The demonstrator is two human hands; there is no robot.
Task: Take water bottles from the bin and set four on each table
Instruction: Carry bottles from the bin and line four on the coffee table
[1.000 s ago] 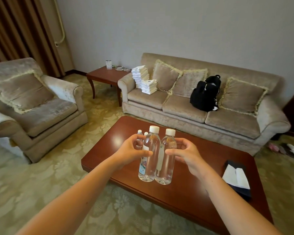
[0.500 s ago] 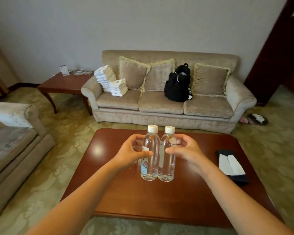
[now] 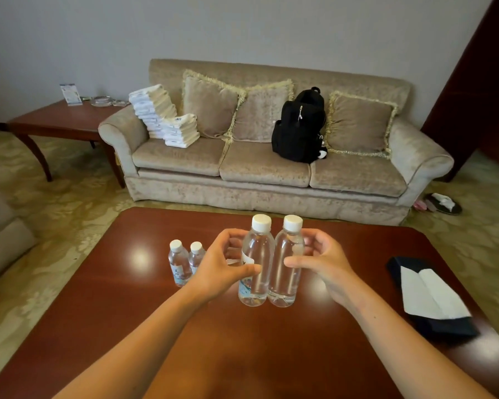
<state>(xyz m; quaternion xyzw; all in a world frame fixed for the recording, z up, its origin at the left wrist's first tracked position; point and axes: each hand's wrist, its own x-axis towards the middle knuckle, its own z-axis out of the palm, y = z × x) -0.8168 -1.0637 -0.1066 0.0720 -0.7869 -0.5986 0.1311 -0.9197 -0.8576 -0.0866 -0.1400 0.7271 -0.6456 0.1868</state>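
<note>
Two water bottles are in the hands, one each. The left hand wraps fingers and thumb round the labelled bottle, and the right hand curls round the clearer bottle. Both are upright with their sides touching, low over the middle of the bench. Whether their bases are down on the wood I cannot tell for sure.

The likely trouble is a topple. The bottles are tall and narrow and press on each other, so one let go at a tilt could take the other with it and roll across the glossy top. Just beyond the left hand's knuckles stands a pair of bottles, and a careless withdrawal that way might knock them over. To the right, well apart, lies a dark tissue holder, out of harm's way.

The bottle labels are white and blue with a small picture low down, and no lettering can be read. On the sofa folded white towels carry a dark mark too small to make out, beside a black backpack. A blue-printed card on the side table is also illegible.
</note>
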